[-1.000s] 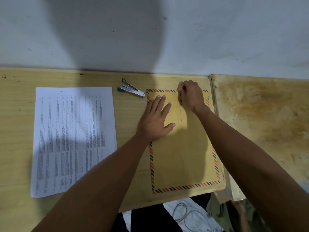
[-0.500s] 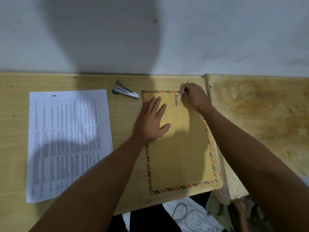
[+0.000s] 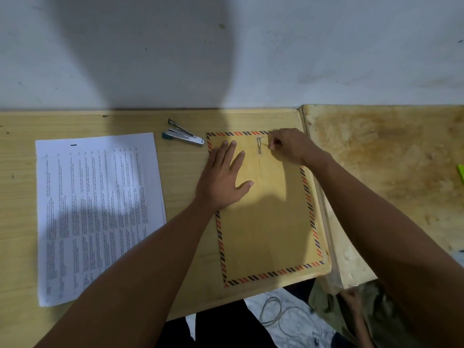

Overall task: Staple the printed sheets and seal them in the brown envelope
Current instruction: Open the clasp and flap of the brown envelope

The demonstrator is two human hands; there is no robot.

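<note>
Flat left hand (image 3: 223, 177) presses smooth brown envelope (image 3: 268, 222); right hand (image 3: 288, 146) pinches thin closure string (image 3: 262, 144).

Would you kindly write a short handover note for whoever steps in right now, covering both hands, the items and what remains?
Left hand: flat, palm down, pinning the brown striped-border envelope to the yellow wooden desk.
Right hand: pinched on the thin closure string beside the envelope's two round fasteners.
White printed sheets: flat on the desk left of the envelope, outside it; a dark mark near their top edge may be a staple, unclear.
Silver stapler with teal end: between sheets and envelope, untouched.
Left: get the sheets inside, then seal.
</note>
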